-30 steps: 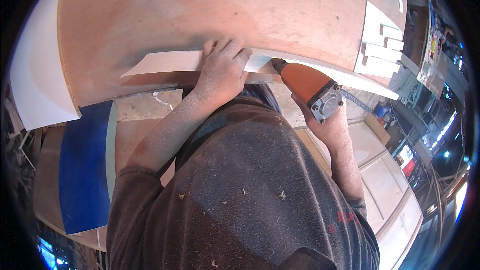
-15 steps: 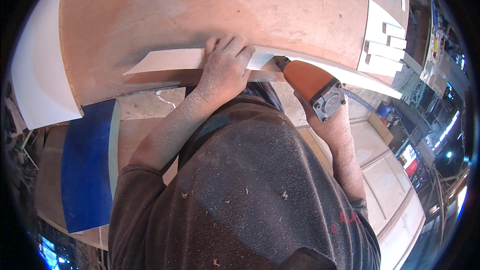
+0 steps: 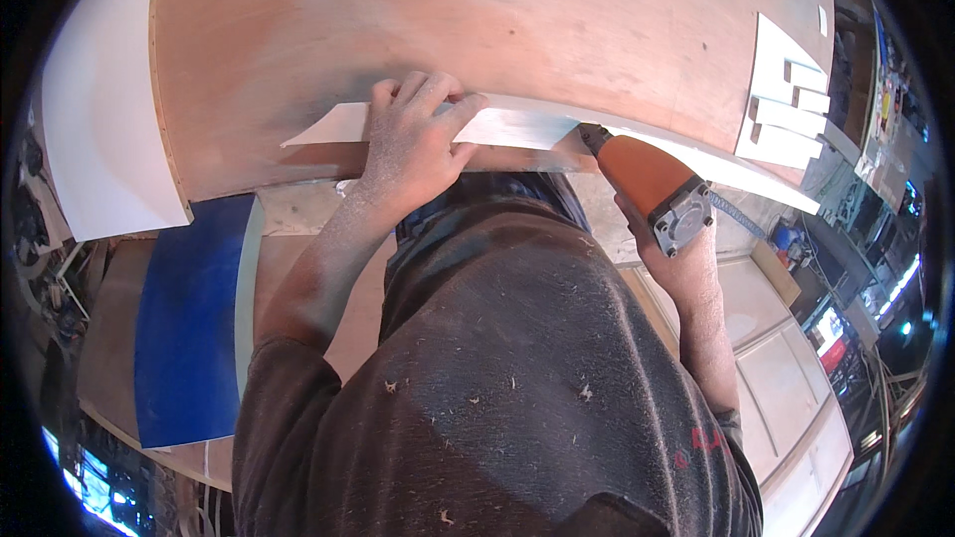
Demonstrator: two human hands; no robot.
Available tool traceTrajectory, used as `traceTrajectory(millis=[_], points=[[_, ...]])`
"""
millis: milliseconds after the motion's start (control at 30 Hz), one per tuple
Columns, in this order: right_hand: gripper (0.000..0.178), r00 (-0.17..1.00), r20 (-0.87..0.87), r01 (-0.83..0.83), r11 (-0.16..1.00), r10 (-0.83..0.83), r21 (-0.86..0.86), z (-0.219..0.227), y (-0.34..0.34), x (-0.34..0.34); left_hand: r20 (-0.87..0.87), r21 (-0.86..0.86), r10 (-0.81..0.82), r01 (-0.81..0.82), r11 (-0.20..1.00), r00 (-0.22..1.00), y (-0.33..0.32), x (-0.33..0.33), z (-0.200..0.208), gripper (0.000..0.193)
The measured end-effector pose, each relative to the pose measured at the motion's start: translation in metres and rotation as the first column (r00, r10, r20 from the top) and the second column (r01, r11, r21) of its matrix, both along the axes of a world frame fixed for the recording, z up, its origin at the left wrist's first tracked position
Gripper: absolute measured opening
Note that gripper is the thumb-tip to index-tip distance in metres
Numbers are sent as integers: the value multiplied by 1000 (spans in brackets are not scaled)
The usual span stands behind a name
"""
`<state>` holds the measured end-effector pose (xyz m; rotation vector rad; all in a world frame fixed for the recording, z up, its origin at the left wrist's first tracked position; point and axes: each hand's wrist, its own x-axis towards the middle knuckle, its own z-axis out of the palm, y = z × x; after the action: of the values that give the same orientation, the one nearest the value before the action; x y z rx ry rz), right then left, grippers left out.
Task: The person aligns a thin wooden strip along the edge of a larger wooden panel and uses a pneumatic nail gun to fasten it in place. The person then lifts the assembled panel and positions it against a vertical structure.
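A long white strip [image 3: 517, 126], its left end cut at a slant, lies along the near edge of a broad wooden tabletop [image 3: 477, 20]. My left hand [image 3: 418, 134] grips the strip left of its middle, fingers bent over the top and far side, thumb at the near side. My right hand [image 3: 652, 244] is closed round an orange nail gun [image 3: 649, 179], whose body hides most of my fingers. Its dark nose points left, at or just above the strip's near edge; contact cannot be made out. Dust coats both forearms.
White slotted pieces [image 3: 786, 104] lie at the tabletop's right end. A curved white panel [image 3: 109, 109] is at the far left, above a blue panel [image 3: 194, 323]. A coiled hose [image 3: 738, 215] trails right from the nail gun. Pale framed panels [image 3: 771, 378] stand lower right.
My left hand has slid left along the strip, its fingers more spread. The whole view has shifted slightly. The nail gun stays at about the same part of the strip.
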<state>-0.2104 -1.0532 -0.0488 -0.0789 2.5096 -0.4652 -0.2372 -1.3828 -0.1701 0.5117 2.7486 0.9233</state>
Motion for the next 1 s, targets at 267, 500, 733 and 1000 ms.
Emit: traceTrajectory(millis=[267, 500, 733, 1000], points=[[31, 992, 71, 112, 992, -107, -65, 8, -10, -8, 58, 14, -5, 4, 1000, 998, 1, -8, 3, 48], [34, 999, 50, 20, 998, -17, -66, 12, -19, -15, 107, -29, -27, 30, 999, 994, 5, -10, 6, 47], [32, 986, 121, -111, 992, 118, -60, 10, -51, -26, 149, -48, -54, 62, 997, 987, 5, -13, 9, 47], [43, 998, 39, -31, 976, 40, -215, 3, -73, -31, 148, -16, -55, 58, 998, 987, 4, -12, 7, 44]])
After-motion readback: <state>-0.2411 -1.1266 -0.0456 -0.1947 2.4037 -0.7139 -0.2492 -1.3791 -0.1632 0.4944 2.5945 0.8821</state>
